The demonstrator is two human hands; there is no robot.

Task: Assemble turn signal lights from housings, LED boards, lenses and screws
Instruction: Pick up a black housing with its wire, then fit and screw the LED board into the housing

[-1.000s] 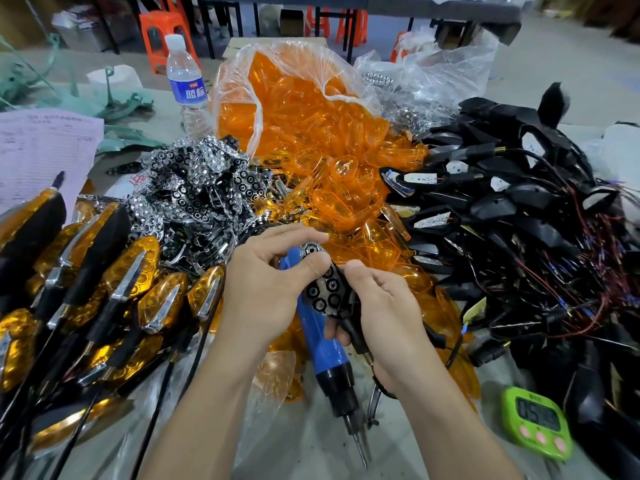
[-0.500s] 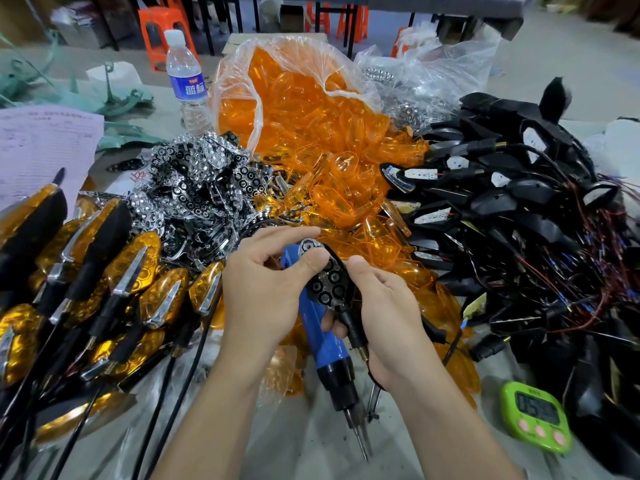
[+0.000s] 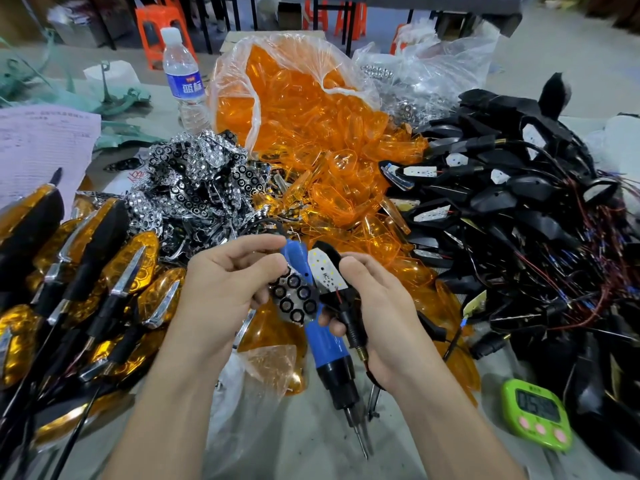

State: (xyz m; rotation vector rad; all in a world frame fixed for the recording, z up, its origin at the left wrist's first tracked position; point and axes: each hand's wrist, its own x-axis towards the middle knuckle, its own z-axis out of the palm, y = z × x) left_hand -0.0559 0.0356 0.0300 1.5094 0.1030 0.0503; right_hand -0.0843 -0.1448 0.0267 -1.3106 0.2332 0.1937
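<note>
Both hands busy above clutter.
My left hand (image 3: 221, 282) holds reflector plate (image 3: 294, 301), right hand (image 3: 381, 306) grips housing (image 3: 328, 251); screwdriver (image 3: 323, 344) underneath.

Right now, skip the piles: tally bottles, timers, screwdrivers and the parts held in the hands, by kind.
Water bottle: 1
Green timer: 1
Blue screwdriver: 1
Reflector plate, in left hand: 1
Housing with LED board, in right hand: 1
Total: 5

The electric screwdriver (image 3: 325, 344) is blue with a black collar. The reflector plate (image 3: 294, 299) shows black hexagonal rings on silver, and the LED board (image 3: 325, 271) is white. The lenses (image 3: 311, 168) are translucent orange; the timer (image 3: 536, 414) is lime green with pink buttons.
</note>
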